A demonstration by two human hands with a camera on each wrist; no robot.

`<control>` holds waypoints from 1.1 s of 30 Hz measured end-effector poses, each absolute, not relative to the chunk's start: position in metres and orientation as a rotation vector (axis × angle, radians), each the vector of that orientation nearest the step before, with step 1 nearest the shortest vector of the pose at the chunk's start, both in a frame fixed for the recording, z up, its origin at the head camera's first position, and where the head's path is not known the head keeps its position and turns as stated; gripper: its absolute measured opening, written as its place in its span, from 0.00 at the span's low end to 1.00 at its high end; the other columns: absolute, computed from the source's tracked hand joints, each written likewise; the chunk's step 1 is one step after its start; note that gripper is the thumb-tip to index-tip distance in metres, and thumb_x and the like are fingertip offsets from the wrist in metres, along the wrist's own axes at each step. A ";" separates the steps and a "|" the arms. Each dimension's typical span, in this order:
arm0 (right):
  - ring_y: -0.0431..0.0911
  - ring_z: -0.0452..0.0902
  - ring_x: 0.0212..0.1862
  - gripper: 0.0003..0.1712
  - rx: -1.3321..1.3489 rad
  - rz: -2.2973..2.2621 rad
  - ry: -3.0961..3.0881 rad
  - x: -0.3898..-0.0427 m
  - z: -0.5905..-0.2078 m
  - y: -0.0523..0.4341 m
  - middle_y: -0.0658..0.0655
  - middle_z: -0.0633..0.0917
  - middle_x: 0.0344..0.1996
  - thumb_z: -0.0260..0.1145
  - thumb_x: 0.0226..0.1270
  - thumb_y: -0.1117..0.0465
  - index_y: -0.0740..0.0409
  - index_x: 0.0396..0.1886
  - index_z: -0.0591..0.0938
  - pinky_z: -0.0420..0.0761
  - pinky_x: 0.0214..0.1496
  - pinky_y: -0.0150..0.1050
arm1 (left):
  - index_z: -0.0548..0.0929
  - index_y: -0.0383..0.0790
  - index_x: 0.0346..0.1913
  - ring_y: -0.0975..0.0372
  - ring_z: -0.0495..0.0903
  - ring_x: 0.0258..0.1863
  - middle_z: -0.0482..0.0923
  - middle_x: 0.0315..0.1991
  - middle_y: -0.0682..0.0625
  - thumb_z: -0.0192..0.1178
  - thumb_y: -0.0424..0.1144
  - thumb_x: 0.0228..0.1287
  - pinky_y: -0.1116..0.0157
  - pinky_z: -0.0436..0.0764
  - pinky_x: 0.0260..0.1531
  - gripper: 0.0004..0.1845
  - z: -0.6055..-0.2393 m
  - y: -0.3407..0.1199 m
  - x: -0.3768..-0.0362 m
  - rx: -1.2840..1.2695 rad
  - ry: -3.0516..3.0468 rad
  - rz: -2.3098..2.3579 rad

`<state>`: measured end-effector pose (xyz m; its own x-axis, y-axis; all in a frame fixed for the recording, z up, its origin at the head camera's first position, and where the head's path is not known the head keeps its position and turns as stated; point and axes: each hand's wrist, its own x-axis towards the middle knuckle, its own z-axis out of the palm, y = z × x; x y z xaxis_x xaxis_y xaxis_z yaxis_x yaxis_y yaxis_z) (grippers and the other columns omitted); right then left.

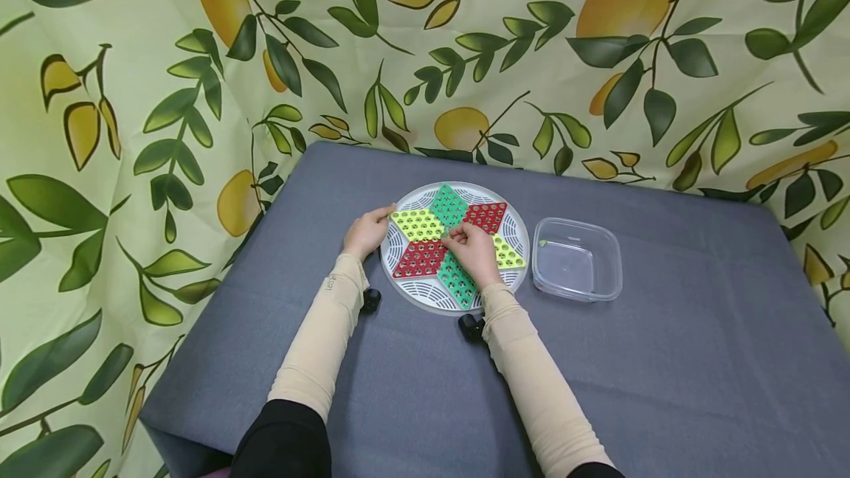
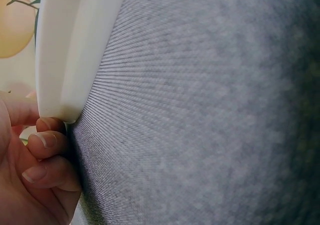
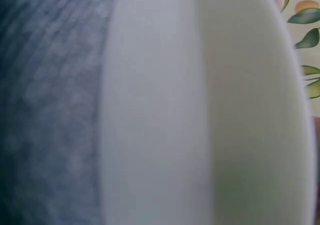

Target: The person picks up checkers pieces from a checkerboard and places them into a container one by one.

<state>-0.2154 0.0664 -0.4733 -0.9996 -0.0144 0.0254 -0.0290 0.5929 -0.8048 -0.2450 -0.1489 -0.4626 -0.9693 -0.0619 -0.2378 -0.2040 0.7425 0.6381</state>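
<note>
A round white plastic game board (image 1: 454, 247) with a star of red, green and yellow perforated fields lies near the middle of the grey cloth-covered surface (image 1: 664, 360). The left hand (image 1: 366, 233) is at the 9 o'clock edge of the board. The left wrist view shows its curled fingers (image 2: 47, 144) against the white rim (image 2: 70, 55), so it grips the edge there. The right hand (image 1: 473, 251) lies over the centre of the star, toward the 5 o'clock side, with the fingers bent and the fingertips together on the fields. If it pinches something small, I cannot tell, because the fingers hide it. The right wrist view is filled by the blurred white side of the board (image 3: 200, 115) and gives no more detail.

At the 3 o'clock side of the board, just beside it, stands a clear square plastic container (image 1: 576, 259). Behind the surface hangs a pale green curtain with printed leaves and lemons (image 1: 199, 80).
</note>
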 end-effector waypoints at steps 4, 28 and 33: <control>0.46 0.78 0.33 0.13 0.032 1.365 -2.802 -0.216 -0.474 0.065 0.57 0.84 0.31 0.69 0.57 0.54 0.60 0.34 0.83 0.75 0.36 0.35 | 0.65 0.66 0.66 0.62 0.63 0.12 0.72 0.63 0.53 0.38 0.47 0.73 0.65 0.67 0.19 0.22 -0.463 -0.149 -0.245 -0.213 2.745 1.033; 0.46 0.76 0.33 0.14 -0.018 1.346 -2.831 -0.214 -0.472 0.062 0.56 0.82 0.31 0.68 0.58 0.52 0.59 0.34 0.83 0.73 0.35 0.34 | 0.66 0.65 0.66 0.59 0.65 0.16 0.71 0.64 0.52 0.39 0.47 0.72 0.65 0.67 0.24 0.22 -0.461 -0.148 -0.243 -0.202 2.768 1.037; 0.46 0.76 0.34 0.13 0.005 1.358 -2.817 -0.213 -0.472 0.063 0.56 0.82 0.32 0.67 0.59 0.53 0.59 0.34 0.82 0.73 0.36 0.35 | 0.66 0.64 0.66 0.59 0.65 0.17 0.70 0.64 0.51 0.39 0.46 0.72 0.65 0.67 0.25 0.22 -0.461 -0.148 -0.242 -0.191 2.775 1.028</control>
<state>-0.2126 0.0630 -0.4720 -0.9999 0.0037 0.0143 -0.0089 0.6227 -0.7824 -0.2422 -0.1477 -0.4607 -0.9763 -0.0590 -0.2080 -0.1803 0.7532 0.6326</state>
